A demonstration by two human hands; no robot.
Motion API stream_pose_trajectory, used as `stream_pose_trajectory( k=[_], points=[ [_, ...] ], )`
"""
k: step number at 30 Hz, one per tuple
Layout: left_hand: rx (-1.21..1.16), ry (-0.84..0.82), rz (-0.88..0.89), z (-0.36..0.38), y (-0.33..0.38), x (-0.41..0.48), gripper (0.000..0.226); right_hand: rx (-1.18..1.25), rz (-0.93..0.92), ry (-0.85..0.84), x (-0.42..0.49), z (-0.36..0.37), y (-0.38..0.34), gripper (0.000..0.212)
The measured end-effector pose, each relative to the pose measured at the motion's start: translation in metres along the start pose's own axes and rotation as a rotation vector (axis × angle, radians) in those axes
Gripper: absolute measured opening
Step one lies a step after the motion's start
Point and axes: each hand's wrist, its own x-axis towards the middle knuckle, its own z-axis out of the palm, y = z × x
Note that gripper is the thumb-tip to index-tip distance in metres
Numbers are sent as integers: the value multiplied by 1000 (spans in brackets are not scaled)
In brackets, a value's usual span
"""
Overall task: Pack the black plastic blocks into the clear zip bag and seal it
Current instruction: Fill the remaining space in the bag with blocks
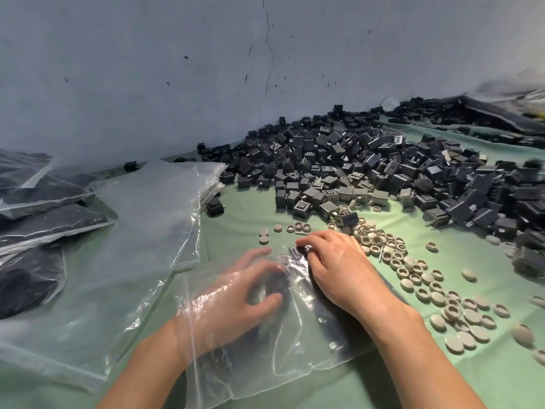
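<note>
A clear zip bag (pixel 298 343) lies flat on the green cloth in front of me. My left hand (pixel 236 293) is inside the bag up to the wrist, fingers curled round dark blocks that are blurred. My right hand (pixel 336 267) rests on top of the bag, its fingertips pressing a black block (pixel 296 251) through the plastic at the bag's far end. A big heap of black plastic blocks (pixel 383 169) covers the cloth beyond my hands, reaching the wall.
Several empty clear bags (pixel 141 231) are stacked at the left. Filled bags of black blocks (pixel 38 219) lie at the far left. Small grey round caps (pixel 427 278) are scattered to the right of my right hand. A blue-grey wall (pixel 177 84) stands behind.
</note>
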Motion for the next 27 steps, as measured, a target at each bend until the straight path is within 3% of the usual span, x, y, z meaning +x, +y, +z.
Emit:
stream_pose_trajectory(
  k=[4, 15, 19, 27],
  points=[
    [-88, -82, 73, 0, 3, 1, 36, -12, 5, -5, 1, 1, 0, 38],
    [15, 84, -36, 17, 10, 8, 35, -4, 7, -1, -1, 2, 0, 38],
    [21, 5, -29, 15, 13, 5, 43, -3, 2, -2, -2, 3, 1, 37],
    [153, 4, -7, -6, 21, -3, 11, 25, -2, -12, -1, 2, 3, 37]
  ],
)
